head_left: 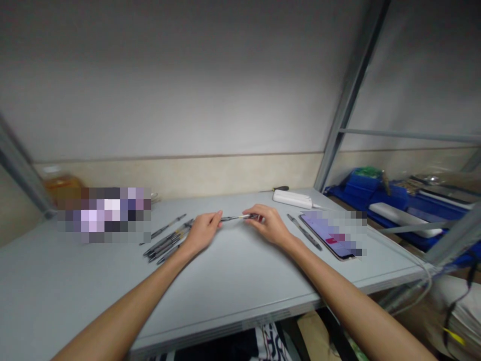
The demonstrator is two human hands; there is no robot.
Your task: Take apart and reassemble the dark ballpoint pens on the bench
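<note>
Over the middle of the desk, my left hand (204, 230) and my right hand (267, 225) each pinch one end of a slim pen (235, 217). Its dark end points into my left fingers, and a pale, thin stretch like a refill shows between the hands. The dark piece in my right fingertips is partly hidden by them. Beside my left hand lies a pile of grey pens (165, 245), with a separate pen (165, 228) just behind it. To the right of my right hand rests a single grey pen (305, 232).
A lit phone (326, 234) lies right of the single pen. Behind it are a white power strip (292, 198) with a cable and a screwdriver (281, 189). Blurred-out items and a bottle (62, 185) stand at the left. Metal posts (349, 100) frame the desk (225, 296).
</note>
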